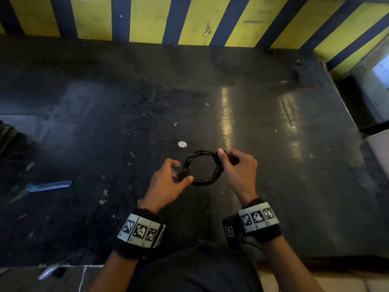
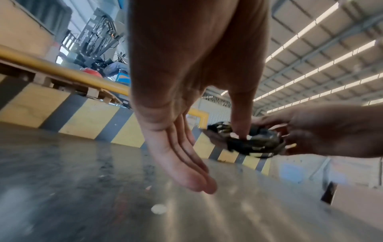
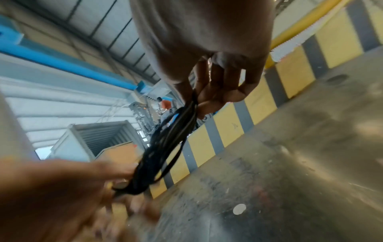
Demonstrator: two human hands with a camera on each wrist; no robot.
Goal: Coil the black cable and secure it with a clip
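The black cable is wound into a small twisted ring and held just above the dark table between both hands. My right hand pinches the ring's right side, with the thumb on top and the fingers curled beneath. In the right wrist view the cable hangs from those fingers. My left hand pinches the ring's left side between the thumb and a finger. In the left wrist view the thumb presses on the cable while the other fingers stay straight and off it. Something small and dark sits in that pinch, too blurred to identify.
A blue utility knife lies on the table at the left. A white round disc sits just beyond the hands. A yellow-and-dark striped barrier runs along the far edge. A pale box stands past the right edge.
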